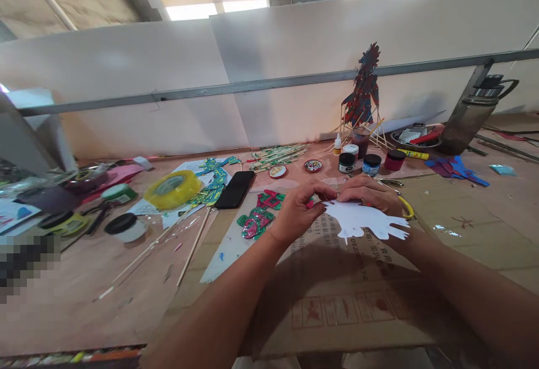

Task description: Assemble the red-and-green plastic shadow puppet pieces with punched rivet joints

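A white paper cut-out [364,220] with jagged, limb-like edges is held up between my two hands over a cardboard sheet. My left hand [297,212] is closed, thumb and forefinger pinching at the cut-out's upper left end. Curled over its top edge is my right hand [370,192], whose fingertips nearly meet those of the left. Just left of my left hand, green and pink glittery painted pieces [256,222] lie on a clear sheet. Yellow-handled scissors [406,206] rest partly hidden beside my right hand.
Flat cardboard [236,301] covers the table before me. Paint jars [371,164] and a painted figure on sticks [364,91] stand behind. A black phone [234,189], yellow tape roll [172,188] and thin sticks [194,245] lie left; a tall flask [474,116] stands right.
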The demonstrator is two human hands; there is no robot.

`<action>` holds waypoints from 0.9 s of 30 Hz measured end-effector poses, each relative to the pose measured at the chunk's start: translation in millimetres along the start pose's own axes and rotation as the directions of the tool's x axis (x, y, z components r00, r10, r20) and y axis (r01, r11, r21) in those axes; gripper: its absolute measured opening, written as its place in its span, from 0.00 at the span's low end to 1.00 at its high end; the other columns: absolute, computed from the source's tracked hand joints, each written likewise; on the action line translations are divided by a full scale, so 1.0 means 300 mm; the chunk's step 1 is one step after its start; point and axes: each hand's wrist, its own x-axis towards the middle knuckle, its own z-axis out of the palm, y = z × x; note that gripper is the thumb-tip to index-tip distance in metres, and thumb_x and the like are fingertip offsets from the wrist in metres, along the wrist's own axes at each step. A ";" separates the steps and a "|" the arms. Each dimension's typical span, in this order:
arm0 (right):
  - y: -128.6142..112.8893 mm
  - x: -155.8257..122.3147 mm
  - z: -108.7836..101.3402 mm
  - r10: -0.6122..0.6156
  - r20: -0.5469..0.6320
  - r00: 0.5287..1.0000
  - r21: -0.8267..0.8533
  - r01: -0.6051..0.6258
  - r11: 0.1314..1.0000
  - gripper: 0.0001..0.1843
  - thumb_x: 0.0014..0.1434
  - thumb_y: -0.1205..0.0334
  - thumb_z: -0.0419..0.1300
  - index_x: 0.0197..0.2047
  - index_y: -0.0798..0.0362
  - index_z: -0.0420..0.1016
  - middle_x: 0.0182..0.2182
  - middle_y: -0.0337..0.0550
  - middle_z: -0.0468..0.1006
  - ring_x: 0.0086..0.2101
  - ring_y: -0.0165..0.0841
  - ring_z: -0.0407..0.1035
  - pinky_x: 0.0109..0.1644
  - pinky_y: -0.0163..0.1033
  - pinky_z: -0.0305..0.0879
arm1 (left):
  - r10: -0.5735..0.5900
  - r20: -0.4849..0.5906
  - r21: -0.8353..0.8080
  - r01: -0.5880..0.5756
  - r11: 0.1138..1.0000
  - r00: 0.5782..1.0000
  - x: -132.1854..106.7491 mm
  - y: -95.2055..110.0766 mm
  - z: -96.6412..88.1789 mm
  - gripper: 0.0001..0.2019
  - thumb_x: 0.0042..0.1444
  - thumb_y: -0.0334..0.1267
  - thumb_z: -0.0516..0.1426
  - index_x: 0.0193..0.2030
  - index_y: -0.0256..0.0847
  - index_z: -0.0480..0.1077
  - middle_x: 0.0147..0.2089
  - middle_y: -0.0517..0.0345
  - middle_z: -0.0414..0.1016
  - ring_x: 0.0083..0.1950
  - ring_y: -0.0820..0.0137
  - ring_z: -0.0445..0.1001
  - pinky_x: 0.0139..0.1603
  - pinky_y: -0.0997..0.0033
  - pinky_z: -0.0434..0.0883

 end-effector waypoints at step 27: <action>0.004 0.000 0.014 0.132 -0.040 0.991 0.005 -0.131 0.991 0.06 0.64 0.68 0.58 0.42 0.47 0.73 0.34 0.42 0.78 0.36 0.38 0.74 0.39 0.44 0.73 | 0.143 -0.019 0.138 -0.139 0.981 0.990 -0.010 0.002 0.011 0.03 0.60 0.32 0.60 0.39 0.41 0.76 0.41 0.53 0.83 0.43 0.69 0.81 0.47 0.67 0.77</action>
